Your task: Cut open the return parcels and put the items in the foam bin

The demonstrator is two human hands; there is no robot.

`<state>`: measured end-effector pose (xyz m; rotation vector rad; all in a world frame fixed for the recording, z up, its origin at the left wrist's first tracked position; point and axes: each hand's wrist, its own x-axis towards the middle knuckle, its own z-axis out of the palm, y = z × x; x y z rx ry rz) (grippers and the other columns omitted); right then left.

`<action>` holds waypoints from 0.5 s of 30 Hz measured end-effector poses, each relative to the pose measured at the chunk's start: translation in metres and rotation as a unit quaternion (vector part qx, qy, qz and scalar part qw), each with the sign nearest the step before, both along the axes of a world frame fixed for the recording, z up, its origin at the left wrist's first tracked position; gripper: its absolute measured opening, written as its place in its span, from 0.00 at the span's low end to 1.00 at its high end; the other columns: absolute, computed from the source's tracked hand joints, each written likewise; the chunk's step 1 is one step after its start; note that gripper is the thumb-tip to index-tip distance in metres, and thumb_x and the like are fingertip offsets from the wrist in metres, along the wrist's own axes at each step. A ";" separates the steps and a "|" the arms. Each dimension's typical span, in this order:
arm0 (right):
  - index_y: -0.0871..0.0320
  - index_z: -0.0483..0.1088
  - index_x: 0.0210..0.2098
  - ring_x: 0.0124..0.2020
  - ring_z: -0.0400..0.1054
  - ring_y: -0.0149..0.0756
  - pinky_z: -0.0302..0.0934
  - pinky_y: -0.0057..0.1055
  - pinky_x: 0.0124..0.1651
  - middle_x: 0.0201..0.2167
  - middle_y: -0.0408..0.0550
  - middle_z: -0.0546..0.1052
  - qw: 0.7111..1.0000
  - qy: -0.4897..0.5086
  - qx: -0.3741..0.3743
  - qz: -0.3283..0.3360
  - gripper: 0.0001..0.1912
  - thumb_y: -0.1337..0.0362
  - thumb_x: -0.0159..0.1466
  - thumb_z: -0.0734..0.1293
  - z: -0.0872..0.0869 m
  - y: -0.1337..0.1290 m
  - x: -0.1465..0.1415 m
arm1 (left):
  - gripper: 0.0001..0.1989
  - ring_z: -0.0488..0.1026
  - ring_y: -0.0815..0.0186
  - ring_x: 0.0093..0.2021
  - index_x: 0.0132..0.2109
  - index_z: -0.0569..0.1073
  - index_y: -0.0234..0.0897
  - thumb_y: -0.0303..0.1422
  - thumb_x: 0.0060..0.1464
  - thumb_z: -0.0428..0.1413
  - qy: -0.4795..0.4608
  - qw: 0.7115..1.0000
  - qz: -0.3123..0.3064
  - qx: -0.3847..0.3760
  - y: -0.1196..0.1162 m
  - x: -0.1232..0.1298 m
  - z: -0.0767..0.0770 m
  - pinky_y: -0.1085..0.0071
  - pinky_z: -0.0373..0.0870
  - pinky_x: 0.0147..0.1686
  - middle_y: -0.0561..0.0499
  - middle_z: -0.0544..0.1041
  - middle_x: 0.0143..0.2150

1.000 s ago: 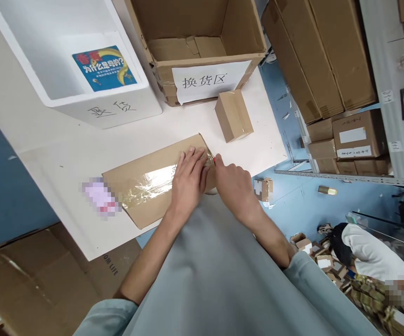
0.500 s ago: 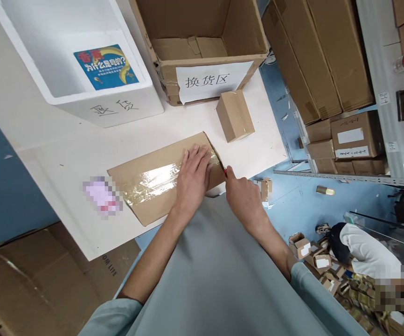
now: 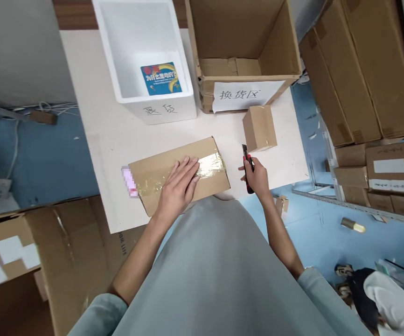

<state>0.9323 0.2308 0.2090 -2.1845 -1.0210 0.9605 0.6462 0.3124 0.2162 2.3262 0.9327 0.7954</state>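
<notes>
Left hand lies palm down, its outstretched fingers loosely spread and grasping nothing, on a long carton directly beneath them. Shiny tape runs just right of those fingertips. The right hand, apart from the carton, has its fingers wrapped round a utility knife; beyond them, the blade points near a small box. Cutting well probably calls for steady left-hand pressure, shallow strokes and a blade path clear of the left fingers.
</notes>
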 end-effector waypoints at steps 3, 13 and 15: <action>0.56 0.70 0.54 0.29 0.81 0.35 0.70 0.29 0.32 0.47 0.53 0.86 0.998 0.058 -0.021 -0.029 0.16 0.53 0.78 0.58 -0.075 0.022 0.007 | 0.26 0.69 0.51 0.75 0.76 0.69 0.48 0.32 0.76 0.55 -0.018 1.000 0.018 0.010 -0.002 -0.027 0.001 0.39 0.65 0.76 0.45 0.76 0.72; 0.53 0.69 0.38 0.41 0.76 0.44 0.68 0.36 0.46 0.38 0.52 0.82 0.997 0.043 -0.051 0.048 0.11 0.55 0.73 0.60 -0.144 0.048 -0.044 | 0.26 0.71 0.52 0.73 0.75 0.70 0.55 0.31 0.76 0.55 -0.043 0.988 0.147 0.023 -0.023 -0.110 0.004 0.41 0.68 0.75 0.50 0.76 0.71; 0.53 0.70 0.40 0.39 0.75 0.45 0.67 0.36 0.44 0.36 0.51 0.81 0.997 0.025 -0.038 0.060 0.14 0.52 0.73 0.59 -0.139 0.048 -0.048 | 0.26 0.72 0.53 0.73 0.75 0.70 0.56 0.30 0.76 0.55 -0.049 0.985 0.166 0.024 -0.029 -0.115 0.006 0.42 0.69 0.75 0.50 0.76 0.72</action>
